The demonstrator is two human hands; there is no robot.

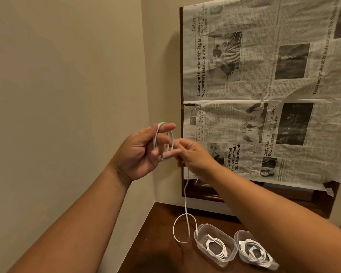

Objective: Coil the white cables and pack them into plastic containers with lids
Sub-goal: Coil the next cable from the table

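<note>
Step in hand: coiling a third white cable (186, 196), roughly half wound, I'd judge.
Left hand (140, 154): raised in front of the wall, its fingers carrying the finished loops; grip closed loosely through the coil.
Right hand (195, 157): just beside the coil, fingertips pinched together on the running length.
Where the cable lies: from the coil it hangs slack to the dark wooden bench (156, 253) and ends in one open loop.
Next move: another wrap, feeding slack up evenly so the loops match in size.
Containers: two clear plastic tubs, left (200, 228) and right (238, 236), rounded corners, each holding a coiled cable; no lids in sight.
Texture: thin, smooth, springy cord.
Backdrop: creased newspaper (264, 85).
</note>
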